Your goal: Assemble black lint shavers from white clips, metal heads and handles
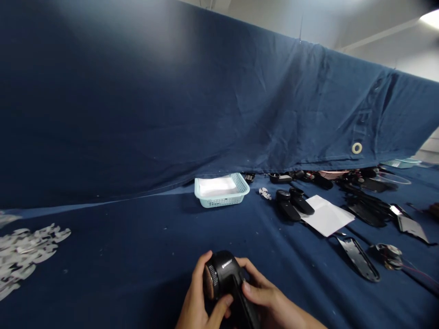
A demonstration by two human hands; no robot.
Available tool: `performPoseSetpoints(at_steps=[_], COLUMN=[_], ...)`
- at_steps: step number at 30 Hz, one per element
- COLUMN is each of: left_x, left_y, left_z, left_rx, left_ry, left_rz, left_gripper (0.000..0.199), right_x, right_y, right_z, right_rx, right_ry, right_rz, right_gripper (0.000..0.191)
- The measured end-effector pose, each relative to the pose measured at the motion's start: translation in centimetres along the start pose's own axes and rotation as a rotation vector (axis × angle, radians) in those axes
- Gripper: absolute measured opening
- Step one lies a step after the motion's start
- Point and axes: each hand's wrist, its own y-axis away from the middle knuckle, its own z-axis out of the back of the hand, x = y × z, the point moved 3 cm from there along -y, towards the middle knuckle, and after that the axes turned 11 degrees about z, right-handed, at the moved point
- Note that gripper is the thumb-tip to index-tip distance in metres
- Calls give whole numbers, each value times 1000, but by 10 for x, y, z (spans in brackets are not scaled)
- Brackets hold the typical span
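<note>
A black fabric shaver [226,269] with a ribbed ring around its round, copper-toned head is held between both hands at the bottom middle. My left hand [197,304] wraps the head side, its thumb resting low on the front. From the other side, my right hand [267,294] grips the handle, thumb pressed on the body near the neck. The lower end of the handle is cut off by the frame's bottom edge. Below both hands lies the blue cloth [137,265] of the work surface.
White plastic pieces [27,253] pile up at left. A light blue basket [222,201] holding white paper stands at the back, before a hanging blue curtain [171,105]. Rightward lie two black shavers [287,206], paper sheets [327,217], a black shell half [360,260] and a wired motor part [389,255].
</note>
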Motion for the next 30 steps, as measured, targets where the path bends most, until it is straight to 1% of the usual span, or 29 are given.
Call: performPoseSetpoints(at_steps=[2, 5, 7, 9, 11, 14, 20, 24, 27, 30], left_x=[-2, -6, -7, -4, 1, 3, -11, -18, -20, -20], left_y=[2, 5, 6, 6, 5, 3, 1, 0, 0, -1], left_z=[-1, -3, -4, -5, -4, -2, 0, 1, 1, 2], left_rx=[19, 6, 33, 76, 86, 84, 137, 144, 151, 130], left_ry=[7, -12, -65, -108, -103, -74, -122, -137, -112, -38], left_rz=[3, -21, -51, -59, -35, 10, 7, 38, 54, 95], left_gripper=[67, 58, 53, 54, 57, 60, 59, 58, 58, 58], right_x=[0, 0, -1, -2, -2, -4, -2, 0, -1, -5], right_y=[-2, -8, -13, -14, -12, -6, 2, 1, 1, 3], right_z=[1, 9, 15, 18, 17, 9, 2, -1, -1, 1], right_rx=[-14, -72, -114, -132, -126, -78, -68, -58, -76, -42], right_ry=[8, 61, 94, 95, 64, -27, -110, -108, -92, -95], right_rz=[5, 49, 76, 81, 67, 8, -13, -28, -17, -40], right_gripper=[48, 39, 37, 36, 37, 38, 43, 49, 52, 59])
